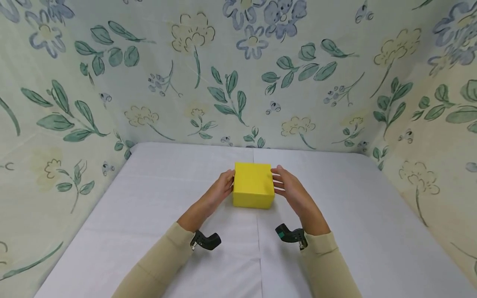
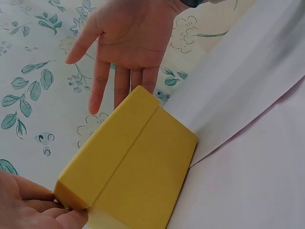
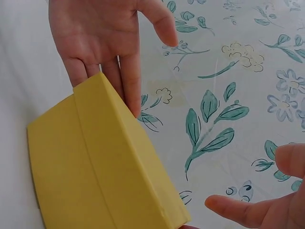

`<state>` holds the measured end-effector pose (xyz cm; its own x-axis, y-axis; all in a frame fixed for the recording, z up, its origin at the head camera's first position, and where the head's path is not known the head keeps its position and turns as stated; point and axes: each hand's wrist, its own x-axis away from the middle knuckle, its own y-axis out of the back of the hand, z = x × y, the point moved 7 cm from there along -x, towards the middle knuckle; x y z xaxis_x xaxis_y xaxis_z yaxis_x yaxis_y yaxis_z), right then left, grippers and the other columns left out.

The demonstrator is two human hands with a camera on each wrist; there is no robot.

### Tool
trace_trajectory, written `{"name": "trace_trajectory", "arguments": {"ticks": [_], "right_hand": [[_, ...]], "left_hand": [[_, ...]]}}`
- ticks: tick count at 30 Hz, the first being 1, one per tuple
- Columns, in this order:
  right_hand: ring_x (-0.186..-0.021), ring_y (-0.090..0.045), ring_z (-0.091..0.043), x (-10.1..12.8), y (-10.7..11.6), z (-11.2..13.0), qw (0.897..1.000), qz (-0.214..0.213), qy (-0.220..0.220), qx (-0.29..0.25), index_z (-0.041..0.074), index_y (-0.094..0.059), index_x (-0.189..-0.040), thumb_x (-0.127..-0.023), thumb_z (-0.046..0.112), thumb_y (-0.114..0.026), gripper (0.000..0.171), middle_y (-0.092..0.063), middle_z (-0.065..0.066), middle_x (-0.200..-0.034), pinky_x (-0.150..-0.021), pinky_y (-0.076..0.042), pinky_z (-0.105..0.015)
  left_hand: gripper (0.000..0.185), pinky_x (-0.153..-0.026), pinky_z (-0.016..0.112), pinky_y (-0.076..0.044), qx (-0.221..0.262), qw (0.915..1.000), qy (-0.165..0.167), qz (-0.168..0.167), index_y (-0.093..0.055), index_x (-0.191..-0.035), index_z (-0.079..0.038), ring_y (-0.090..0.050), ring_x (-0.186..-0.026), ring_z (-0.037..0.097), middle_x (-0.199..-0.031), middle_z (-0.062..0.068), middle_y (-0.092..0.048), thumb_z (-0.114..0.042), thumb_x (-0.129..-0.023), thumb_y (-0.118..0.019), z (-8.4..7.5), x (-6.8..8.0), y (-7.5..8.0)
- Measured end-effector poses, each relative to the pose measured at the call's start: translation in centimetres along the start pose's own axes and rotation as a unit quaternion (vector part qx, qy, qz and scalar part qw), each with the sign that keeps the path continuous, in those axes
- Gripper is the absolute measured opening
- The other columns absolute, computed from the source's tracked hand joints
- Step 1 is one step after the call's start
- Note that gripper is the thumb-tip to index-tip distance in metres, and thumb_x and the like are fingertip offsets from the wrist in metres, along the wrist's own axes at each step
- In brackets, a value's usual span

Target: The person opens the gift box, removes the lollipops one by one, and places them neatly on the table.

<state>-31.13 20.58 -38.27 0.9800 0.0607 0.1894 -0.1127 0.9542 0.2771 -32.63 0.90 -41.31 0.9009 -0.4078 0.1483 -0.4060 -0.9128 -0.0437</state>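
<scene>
A yellow box [image 1: 254, 178] with a lid seam [image 3: 88, 152] rests flat on the white-covered table. At its left side is my left hand [image 1: 220, 188], its fingers touching that side near a corner. The right wrist view shows the left hand [image 3: 97, 33] palm up to the camera, fingers straight and their tips hidden behind the box. My right hand [image 1: 294, 191] is at the opposite side, fingers extended and spread; whether they touch the box is hard to tell. In the left wrist view, the right hand [image 2: 136, 38] has its thumb held apart.
White cloth [image 1: 156, 186] with fold lines covers the table. Floral fabric [image 1: 231, 82] rises as walls behind it and on both sides. Each wrist carries a black camera mount, one at the left cuff [image 1: 206, 241] and one at the right [image 1: 290, 235].
</scene>
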Motion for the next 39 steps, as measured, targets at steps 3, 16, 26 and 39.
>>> {"name": "trace_trajectory", "arguments": {"ticks": [3,16,26,39], "right_hand": [[-0.137,-0.035,-0.035,0.2,0.1,0.2,1.0,-0.001,0.004,-0.002,0.008,-0.03,-0.15,-0.098,0.06,-0.029,0.074,-0.029,-0.017,-0.153,-0.11,-0.034,-0.046],[-0.135,-0.037,-0.031,0.7,0.4,1.3,0.999,-0.012,0.022,-0.023,0.005,-0.027,-0.151,-0.097,0.061,-0.032,0.077,-0.032,-0.013,-0.152,-0.11,-0.035,-0.042],[-0.131,-0.041,-0.029,0.8,0.4,1.2,0.997,-0.026,0.028,-0.063,0.002,-0.032,-0.148,-0.097,0.06,-0.034,0.077,-0.036,-0.012,-0.149,-0.11,-0.036,-0.041],[-0.123,-0.05,-0.028,0.3,-1.6,3.0,0.996,-0.017,0.035,-0.075,0.002,-0.037,-0.145,-0.095,0.062,-0.038,0.078,-0.044,-0.01,-0.137,-0.097,-0.049,-0.036]], "left_hand": [[0.081,-0.116,0.036,-0.021,0.002,1.0,-0.006,0.002,-0.013,-0.155,-0.009,-0.015,-0.146,0.017,-0.161,0.004,-0.01,-0.063,-0.096,-0.025,-0.2,0.1,-0.1],[0.079,-0.116,0.035,-0.023,-0.01,0.9995,-0.027,-0.01,-0.016,-0.155,-0.012,-0.019,-0.145,0.015,-0.16,0.0,-0.014,-0.064,-0.096,-0.026,-1.5,0.7,0.4],[0.076,-0.115,0.036,-0.025,0.002,0.9991,-0.033,-0.027,-0.019,-0.155,-0.011,-0.021,-0.145,0.017,-0.16,0.001,-0.017,-0.06,-0.097,-0.028,-2.1,1.3,0.7],[0.07,-0.115,0.038,-0.026,-0.023,0.9966,-0.06,-0.052,-0.024,-0.153,-0.012,-0.022,-0.144,0.017,-0.159,0.0,-0.019,-0.057,-0.099,-0.026,-3.6,2.7,3.4]]}}
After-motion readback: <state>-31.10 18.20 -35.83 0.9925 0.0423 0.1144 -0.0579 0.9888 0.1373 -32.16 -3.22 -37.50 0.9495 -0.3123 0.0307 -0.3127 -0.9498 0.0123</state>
